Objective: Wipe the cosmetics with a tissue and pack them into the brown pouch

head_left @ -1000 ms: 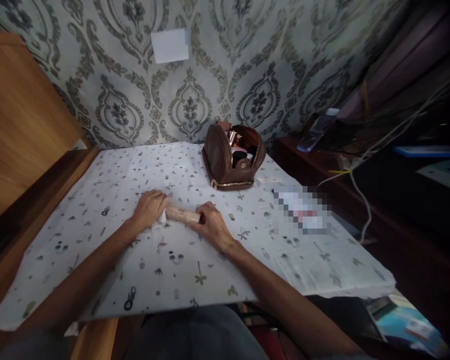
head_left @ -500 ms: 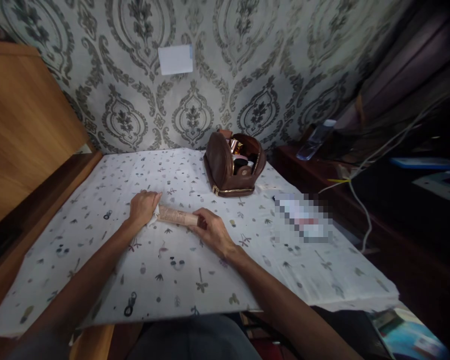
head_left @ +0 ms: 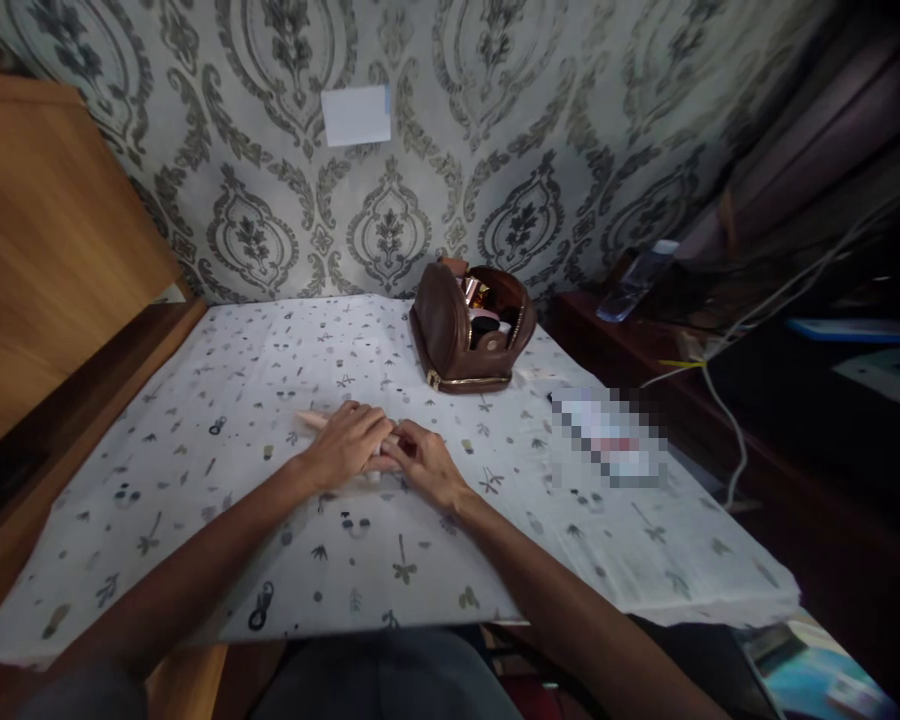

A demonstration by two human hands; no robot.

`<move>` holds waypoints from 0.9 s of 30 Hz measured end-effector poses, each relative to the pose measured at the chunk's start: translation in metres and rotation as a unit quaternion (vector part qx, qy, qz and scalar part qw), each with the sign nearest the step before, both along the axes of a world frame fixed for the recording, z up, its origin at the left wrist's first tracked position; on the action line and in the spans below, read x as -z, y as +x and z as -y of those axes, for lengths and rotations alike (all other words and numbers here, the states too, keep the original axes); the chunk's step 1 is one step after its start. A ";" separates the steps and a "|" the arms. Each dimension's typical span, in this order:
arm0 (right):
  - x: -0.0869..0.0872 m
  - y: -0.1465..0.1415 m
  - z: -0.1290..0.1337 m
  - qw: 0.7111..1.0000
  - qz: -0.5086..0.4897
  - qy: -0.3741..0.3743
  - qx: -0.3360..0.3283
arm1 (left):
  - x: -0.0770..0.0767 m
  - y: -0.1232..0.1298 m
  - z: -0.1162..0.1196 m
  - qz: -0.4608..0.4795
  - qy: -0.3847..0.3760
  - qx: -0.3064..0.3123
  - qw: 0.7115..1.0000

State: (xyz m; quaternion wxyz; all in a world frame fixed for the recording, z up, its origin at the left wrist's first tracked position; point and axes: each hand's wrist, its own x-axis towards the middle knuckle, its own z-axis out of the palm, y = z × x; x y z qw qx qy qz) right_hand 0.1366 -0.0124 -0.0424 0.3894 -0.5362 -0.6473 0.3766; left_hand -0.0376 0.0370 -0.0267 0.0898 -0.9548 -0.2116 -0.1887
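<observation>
A beige cosmetic tube (head_left: 309, 418) lies slanted above the table, its flat end poking out to the left. My right hand (head_left: 427, 462) grips the tube's other end between thumb and fingers. Over the middle of the tube is my left hand (head_left: 349, 445), its fingers wrapped round it with a white wipe (head_left: 373, 476) under them. Only a small edge of the wipe shows below the fingers. The two hands meet at the fingertips and hide most of the tube.
Behind my hands stands an open brown leather bag (head_left: 450, 335) with cosmetics inside. A blurred-out flat item (head_left: 607, 440) lies on the right of the patterned tablecloth (head_left: 262, 360). Past the table's right edge are a clear bottle (head_left: 634, 285) and a white cable (head_left: 727, 430).
My left hand has slid right along the tube with the wipe, from its flat end to beside my right hand. The right hand keeps its grip at nearly the same place.
</observation>
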 end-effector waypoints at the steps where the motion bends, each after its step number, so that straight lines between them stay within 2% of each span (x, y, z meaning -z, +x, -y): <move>1: 0.000 0.001 -0.001 1.000 -0.006 -0.006 -0.007 | -0.001 -0.007 -0.005 -0.014 0.013 0.012 1.000; 3: 0.000 0.002 -0.003 0.999 -0.017 -0.020 -0.019 | -0.001 -0.022 -0.018 -0.034 0.033 0.011 0.999; 6: 0.001 0.004 -0.008 0.998 -0.040 -0.052 -0.020 | -0.002 -0.046 -0.036 -0.049 0.039 -0.031 0.998; 11: 0.005 0.006 -0.014 0.992 -0.070 -0.102 -0.005 | -0.003 -0.072 -0.055 -0.057 0.011 -0.098 0.993; 19: 0.005 0.010 -0.013 0.999 -0.040 0.015 0.023 | -0.004 -0.071 -0.067 -0.034 -0.047 -0.147 0.988; 23: 0.006 0.005 -0.010 0.998 -0.021 0.012 0.051 | -0.003 -0.075 -0.072 0.031 -0.086 -0.208 0.974; 27: 0.003 0.001 -0.006 0.999 -0.028 -0.030 0.024 | -0.005 -0.073 -0.074 0.050 -0.030 -0.238 0.970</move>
